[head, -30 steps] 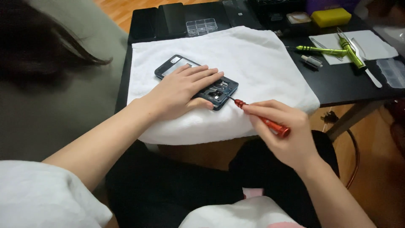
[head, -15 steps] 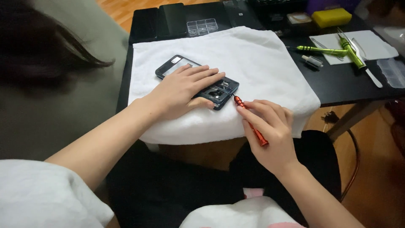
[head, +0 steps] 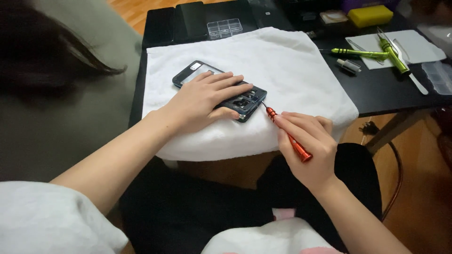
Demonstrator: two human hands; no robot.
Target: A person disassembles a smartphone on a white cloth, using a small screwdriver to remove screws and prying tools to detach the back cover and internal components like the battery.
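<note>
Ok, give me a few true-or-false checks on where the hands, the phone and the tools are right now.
1. The left hand lies flat on the opened phone. True.
2. The right hand holds a green screwdriver. False: it holds the red screwdriver; the green screwdrivers lie apart on the black table.
3. The phone rests on a white towel. True.
4. The red screwdriver's tip points away from the phone. False: it points at the phone's near corner.

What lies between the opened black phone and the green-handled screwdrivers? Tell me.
Head view: mostly bare white towel past the opened black phone, then bare black tabletop and a small grey cylinder just short of the green-handled screwdrivers.
</note>
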